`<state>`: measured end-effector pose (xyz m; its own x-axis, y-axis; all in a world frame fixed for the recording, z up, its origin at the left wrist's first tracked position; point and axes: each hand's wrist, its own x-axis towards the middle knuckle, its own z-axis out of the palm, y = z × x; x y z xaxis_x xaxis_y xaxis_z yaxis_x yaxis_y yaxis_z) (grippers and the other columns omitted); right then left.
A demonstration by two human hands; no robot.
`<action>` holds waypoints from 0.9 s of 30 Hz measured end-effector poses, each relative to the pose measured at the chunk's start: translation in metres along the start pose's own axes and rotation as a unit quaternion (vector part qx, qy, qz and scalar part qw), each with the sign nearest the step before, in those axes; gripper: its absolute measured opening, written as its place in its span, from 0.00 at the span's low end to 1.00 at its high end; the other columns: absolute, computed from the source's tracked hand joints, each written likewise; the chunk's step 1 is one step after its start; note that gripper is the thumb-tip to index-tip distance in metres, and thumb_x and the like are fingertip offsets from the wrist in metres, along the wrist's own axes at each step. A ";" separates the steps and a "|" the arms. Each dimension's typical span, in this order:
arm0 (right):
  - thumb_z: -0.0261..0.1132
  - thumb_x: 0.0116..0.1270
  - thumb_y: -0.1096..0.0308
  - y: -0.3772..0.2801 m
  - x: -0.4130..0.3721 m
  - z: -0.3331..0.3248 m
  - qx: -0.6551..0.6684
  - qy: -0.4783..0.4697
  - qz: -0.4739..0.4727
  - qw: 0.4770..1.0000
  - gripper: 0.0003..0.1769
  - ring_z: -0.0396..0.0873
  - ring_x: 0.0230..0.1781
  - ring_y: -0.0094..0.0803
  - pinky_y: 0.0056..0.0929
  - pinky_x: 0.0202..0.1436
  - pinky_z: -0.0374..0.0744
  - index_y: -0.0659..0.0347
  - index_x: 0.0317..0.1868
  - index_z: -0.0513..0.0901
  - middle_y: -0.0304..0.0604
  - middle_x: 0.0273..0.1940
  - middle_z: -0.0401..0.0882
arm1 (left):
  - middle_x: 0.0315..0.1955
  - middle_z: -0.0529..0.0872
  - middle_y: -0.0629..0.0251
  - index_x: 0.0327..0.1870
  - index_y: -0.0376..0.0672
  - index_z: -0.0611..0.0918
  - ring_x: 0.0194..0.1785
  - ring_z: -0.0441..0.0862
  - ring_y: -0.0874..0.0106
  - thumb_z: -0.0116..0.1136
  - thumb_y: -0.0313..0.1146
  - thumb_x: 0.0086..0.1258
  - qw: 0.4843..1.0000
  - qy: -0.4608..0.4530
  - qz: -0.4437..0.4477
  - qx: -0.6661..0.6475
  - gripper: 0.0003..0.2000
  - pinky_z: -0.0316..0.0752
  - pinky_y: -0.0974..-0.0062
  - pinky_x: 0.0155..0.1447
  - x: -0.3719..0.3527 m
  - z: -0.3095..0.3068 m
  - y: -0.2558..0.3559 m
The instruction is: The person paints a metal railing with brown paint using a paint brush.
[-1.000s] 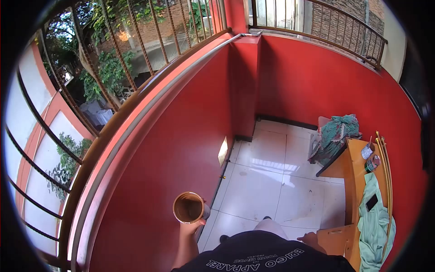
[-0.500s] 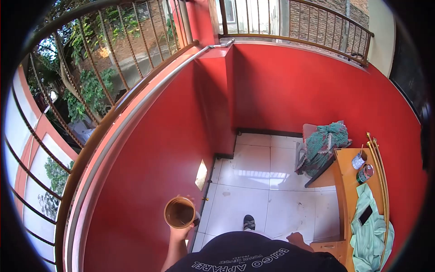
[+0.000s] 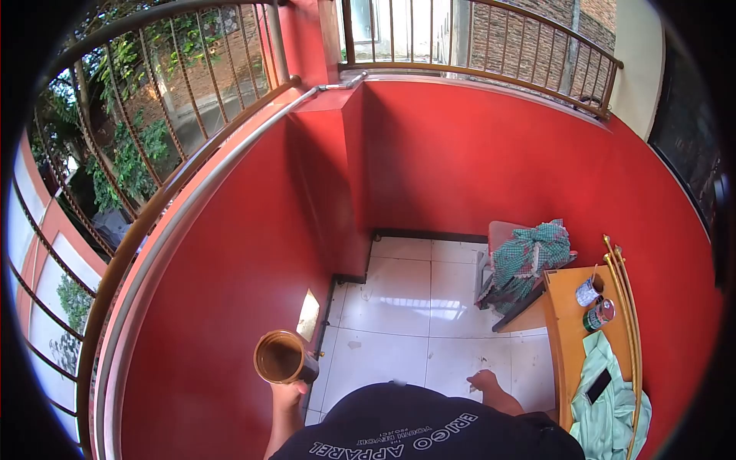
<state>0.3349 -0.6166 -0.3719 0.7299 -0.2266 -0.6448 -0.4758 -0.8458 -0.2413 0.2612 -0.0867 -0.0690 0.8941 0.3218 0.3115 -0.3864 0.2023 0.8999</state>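
Note:
My left hand [image 3: 289, 392] is wrapped round a brown cup [image 3: 279, 359], held up beside the red wall. The cup's mouth faces me, and its inside looks coated in brown, perhaps paint. My right hand [image 3: 484, 379] hangs low over the tiled floor at my right side. Its fingers are loosely bent and a little apart, with nothing visible in them. It touches nothing; the wooden table is the nearest piece of furniture to it.
On the wooden table [image 3: 563, 307] stand a can with a stick [image 3: 589, 291] and a green-labelled can [image 3: 598, 315]. Light green cloth [image 3: 602, 395], a phone [image 3: 599, 386] and long golden rods [image 3: 630, 337] lie there too. A chair carries a checked cloth [image 3: 529, 257]. Railings [image 3: 153, 211] top the red wall [image 3: 222, 299].
My view has shifted slightly right, so the surroundings sit further left. The cup has tipped a little and stays in my left hand. My right hand has swung forward, away from my body.

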 end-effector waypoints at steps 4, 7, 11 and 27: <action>0.73 0.53 0.43 0.005 -0.015 0.008 -0.006 -0.032 0.005 0.999 0.30 0.85 0.47 0.47 0.39 0.53 0.81 0.62 0.44 0.88 0.51 0.44 0.87 | 0.48 0.82 0.60 0.62 0.36 0.70 0.49 0.82 0.66 0.83 0.56 0.38 0.998 0.036 -0.044 -0.036 0.51 0.80 0.65 0.51 -0.011 -0.021 -0.007; 0.72 0.53 0.41 0.012 -0.021 0.016 -0.017 -0.027 -0.005 0.999 0.30 0.85 0.47 0.46 0.39 0.53 0.81 0.61 0.43 0.88 0.51 0.44 0.87 | 0.50 0.81 0.59 0.63 0.36 0.69 0.51 0.82 0.64 0.83 0.54 0.40 0.998 0.018 -0.051 -0.033 0.50 0.79 0.63 0.52 -0.017 -0.050 -0.009; 0.70 0.55 0.39 0.004 -0.044 0.034 -0.031 -0.026 -0.005 0.999 0.28 0.86 0.44 0.45 0.38 0.51 0.81 0.59 0.38 0.90 0.50 0.40 0.88 | 0.52 0.81 0.56 0.65 0.35 0.68 0.53 0.82 0.61 0.82 0.50 0.46 0.997 0.003 -0.051 -0.054 0.48 0.79 0.59 0.55 -0.040 -0.107 -0.009; 0.70 0.56 0.44 0.048 -0.271 0.151 0.017 0.007 -0.036 0.999 0.25 0.86 0.43 0.45 0.37 0.52 0.82 0.58 0.39 0.90 0.48 0.39 0.89 | 0.53 0.82 0.53 0.66 0.35 0.69 0.55 0.83 0.62 0.85 0.36 0.43 0.994 0.018 -0.043 -0.104 0.47 0.78 0.61 0.60 -0.149 -0.132 0.111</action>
<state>0.0397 -0.5232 -0.3182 0.7702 -0.1725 -0.6140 -0.4371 -0.8439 -0.3112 0.0553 0.0101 -0.0557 0.9184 0.3273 0.2224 -0.3513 0.4153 0.8391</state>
